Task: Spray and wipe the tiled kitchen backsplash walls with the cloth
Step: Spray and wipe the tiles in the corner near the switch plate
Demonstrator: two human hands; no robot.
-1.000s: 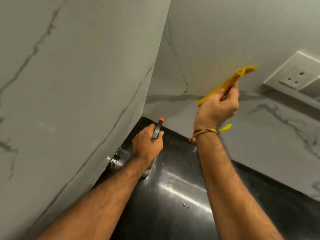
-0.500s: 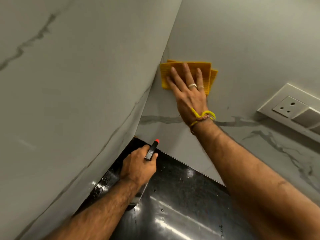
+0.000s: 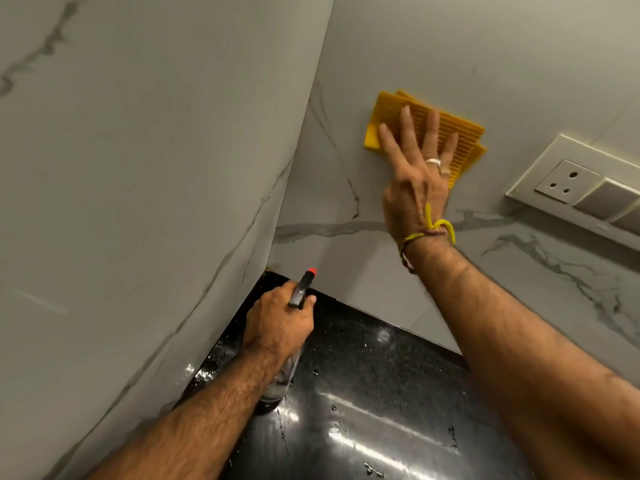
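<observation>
Cloth (image 3: 450,133) flat under right hand (image 3: 417,181); socket plate (image 3: 568,181) near.

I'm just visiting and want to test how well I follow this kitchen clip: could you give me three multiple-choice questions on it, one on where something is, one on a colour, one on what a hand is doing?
1. Where is the cloth?
A. flat against the back wall
B. on the black counter
C. draped over the socket

2. What colour is the tip of the spray bottle?
A. blue
B. red-orange
C. green

3. What is the left hand doing?
A. resting open on the counter
B. gripping the spray bottle
C. pressing the wall

Answers:
1 A: the right hand presses it flat on the back wall, left of the socket plate.
2 B: the nozzle end is red-orange.
3 B: its fingers curl round the bottle's neck above the counter.
</observation>
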